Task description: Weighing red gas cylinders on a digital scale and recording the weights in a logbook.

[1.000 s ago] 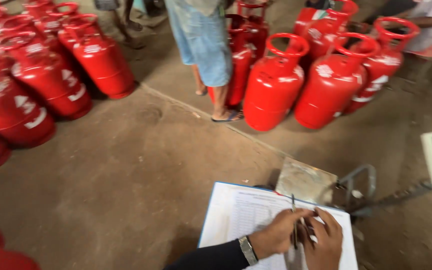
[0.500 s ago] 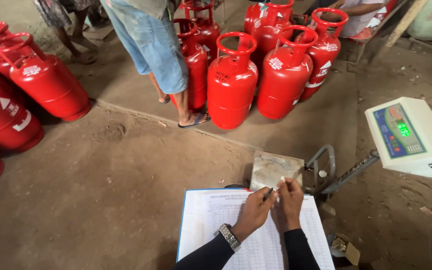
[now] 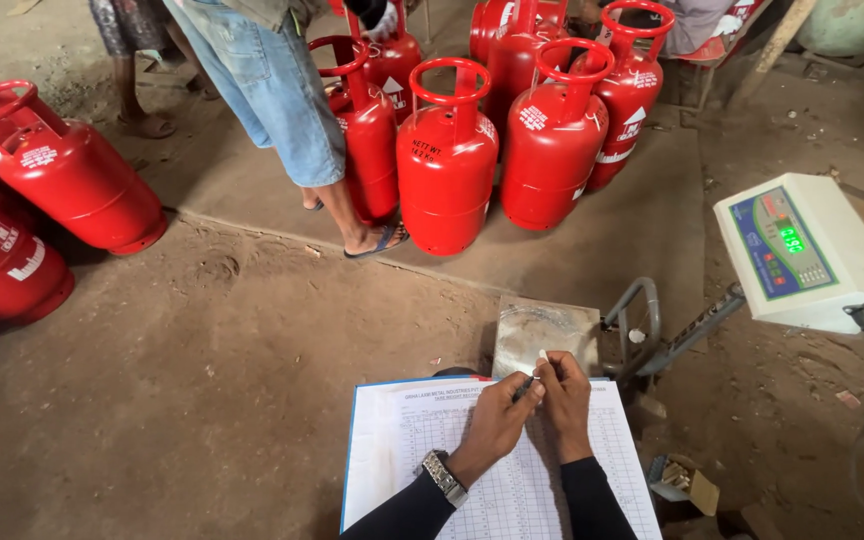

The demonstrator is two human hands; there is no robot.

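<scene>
Holding a pen (image 3: 525, 386) between both hands, we have the left hand (image 3: 497, 420) curled around its lower end and the right hand (image 3: 564, 392) pinching its top, fingers closed on it as if at the cap; whether the cap is on or off we cannot tell. Both hands rest over the upper middle of the sheet (image 3: 407, 450), a printed grid form on a board in front of us. The form's cells look too small to read, so we cannot say how many rows are filled. No writing is under way, since the tip is off the paper. Just beyond the sheet lies the scale plate (image 3: 544, 335), bare, with its display (image 3: 802, 250) lit to the right. Red cylinders (image 3: 447, 160) stand well apart on the floor (image 3: 202, 400), beside a person's legs (image 3: 282, 110), none on the plate. We judge the logging paused between entries.
</scene>
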